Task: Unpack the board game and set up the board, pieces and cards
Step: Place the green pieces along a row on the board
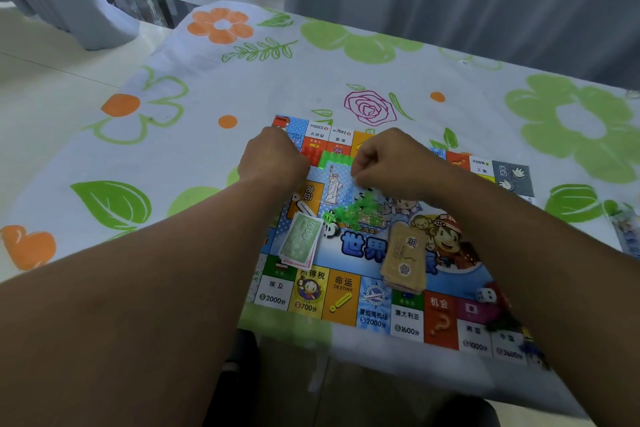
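Board (343, 298) lay flat; left hand (273, 159) and right hand (391, 163) pinched the green house strip (334, 159) (pieces step, seemingly). Next, snap houses free.

Glossy printed board (343, 298); translucent green plastic pieces (358, 208) (matt paper banknotes (301, 241))

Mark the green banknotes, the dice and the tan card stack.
green banknotes (300, 238): head view, middle of the top 500 note.
dice (486, 294): head view, a white face.
tan card stack (403, 255): head view, middle of the top card.
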Demonstrator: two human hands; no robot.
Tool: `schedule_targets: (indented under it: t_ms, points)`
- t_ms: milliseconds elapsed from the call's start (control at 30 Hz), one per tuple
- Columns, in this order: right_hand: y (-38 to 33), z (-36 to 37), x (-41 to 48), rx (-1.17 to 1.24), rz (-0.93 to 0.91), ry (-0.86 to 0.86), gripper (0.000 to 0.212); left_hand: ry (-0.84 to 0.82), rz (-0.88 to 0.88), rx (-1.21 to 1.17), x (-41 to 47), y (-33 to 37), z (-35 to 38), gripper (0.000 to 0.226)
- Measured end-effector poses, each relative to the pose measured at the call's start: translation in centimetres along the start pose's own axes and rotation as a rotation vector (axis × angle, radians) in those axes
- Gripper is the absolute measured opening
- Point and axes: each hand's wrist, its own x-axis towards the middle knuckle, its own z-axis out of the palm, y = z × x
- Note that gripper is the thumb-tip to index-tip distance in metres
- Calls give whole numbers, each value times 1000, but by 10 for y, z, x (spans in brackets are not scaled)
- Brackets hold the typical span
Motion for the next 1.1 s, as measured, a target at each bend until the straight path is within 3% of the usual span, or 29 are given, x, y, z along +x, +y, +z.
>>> schedule_targets:
  t_ms: [133, 300, 533, 800, 1100]
  points:
    - [5, -2, -7, -90, -35, -161, 22, -8, -11, -25, -2, 1, 0, 21]
    - [12, -5, -6, -164, -26, -84, 23, -18, -18, -33, -3, 2, -1, 21]
    - [20, -4, -5, -198, -6, -52, 0, -25, -32, -30, -4, 4, -1, 22]
    - [16, 4, -3, -242, 26, 9, 5, -44, -30, -41, -5, 4, -2, 32]
    - [8, 25, 8, -124, -30, 140, 16, -48, -18, -33, -5, 3, 0, 38]
